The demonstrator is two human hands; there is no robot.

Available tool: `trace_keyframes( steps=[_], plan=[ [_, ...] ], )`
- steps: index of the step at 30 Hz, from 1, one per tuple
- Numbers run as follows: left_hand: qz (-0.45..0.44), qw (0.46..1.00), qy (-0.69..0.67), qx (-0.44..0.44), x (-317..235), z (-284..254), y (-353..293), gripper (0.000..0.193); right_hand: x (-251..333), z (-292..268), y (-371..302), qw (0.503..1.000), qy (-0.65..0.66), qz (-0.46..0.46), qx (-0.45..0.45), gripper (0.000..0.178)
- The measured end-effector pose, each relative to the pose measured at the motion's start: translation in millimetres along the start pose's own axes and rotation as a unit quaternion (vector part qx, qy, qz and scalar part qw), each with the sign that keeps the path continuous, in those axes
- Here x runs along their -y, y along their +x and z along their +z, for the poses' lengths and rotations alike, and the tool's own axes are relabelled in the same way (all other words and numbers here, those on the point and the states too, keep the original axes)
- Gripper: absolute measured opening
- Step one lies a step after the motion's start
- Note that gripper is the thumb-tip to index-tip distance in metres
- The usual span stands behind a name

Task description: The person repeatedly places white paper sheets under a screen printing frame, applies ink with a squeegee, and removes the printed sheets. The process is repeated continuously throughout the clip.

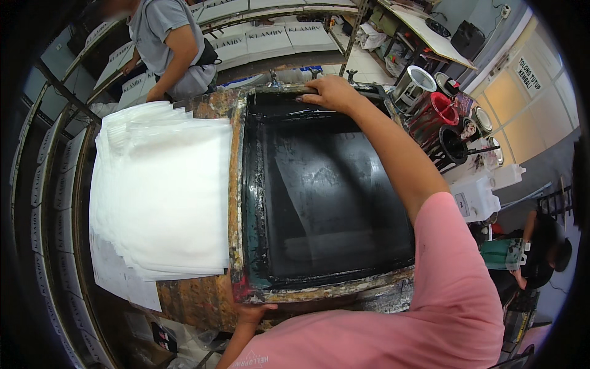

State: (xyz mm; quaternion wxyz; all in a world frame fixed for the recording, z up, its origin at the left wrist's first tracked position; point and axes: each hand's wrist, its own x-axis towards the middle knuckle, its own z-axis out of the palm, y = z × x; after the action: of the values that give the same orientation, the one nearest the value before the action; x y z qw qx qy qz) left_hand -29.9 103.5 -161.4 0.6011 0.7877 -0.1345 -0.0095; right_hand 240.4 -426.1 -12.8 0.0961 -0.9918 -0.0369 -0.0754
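A screen printing frame (235, 203) with a paint-crusted wooden border lies in front of me, its mesh (332, 197) coated in wet-looking black ink. At the far border, my right hand (335, 95) grips the wood, thumb on the inner side and the other fingers toward the outer edge. My left hand (251, 312) holds the near left corner from below; most of its fingers are hidden under the wood. Directly left of the frame lies a thick, uneven stack of thin white sheets (166, 190), the lower ones fanned out.
Racks with printed white sheets (289, 38) stand at the far side and along the left (46, 209). A person in grey (175, 49) stands beyond the stack. Ink cans (439, 111) and a white jug (476, 200) are at right. Another person (541, 246) holds a green container (504, 254).
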Motion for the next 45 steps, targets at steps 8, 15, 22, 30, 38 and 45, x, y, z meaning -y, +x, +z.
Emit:
trace_keyframes(
  steps=[8,15,22,30,38,45],
  plan=[
    [0.081,0.996,0.032,0.004,32,-7,-3,0.142,55,50,-89,0.993,-0.094,0.004,-0.069,0.043],
    [0.072,0.996,0.022,-0.040,18,9,9,0.139,200,-10,-276,0.997,-0.059,0.031,0.046,0.047],
    [0.115,0.968,-0.204,-0.086,-107,21,52,0.122,265,-123,-323,0.998,-0.016,0.002,-0.067,0.045],
    [0.352,0.901,-0.104,-0.233,-118,62,257,0.066,242,-237,-199,0.942,-0.143,-0.025,-0.303,0.044],
    [0.400,0.883,0.245,0.009,3,164,405,0.028,233,-284,-168,0.965,-0.098,0.023,-0.242,0.052],
    [0.249,0.951,0.129,0.128,-6,166,417,0.017,233,-286,-164,0.962,-0.138,0.042,-0.230,0.053]
  ],
)
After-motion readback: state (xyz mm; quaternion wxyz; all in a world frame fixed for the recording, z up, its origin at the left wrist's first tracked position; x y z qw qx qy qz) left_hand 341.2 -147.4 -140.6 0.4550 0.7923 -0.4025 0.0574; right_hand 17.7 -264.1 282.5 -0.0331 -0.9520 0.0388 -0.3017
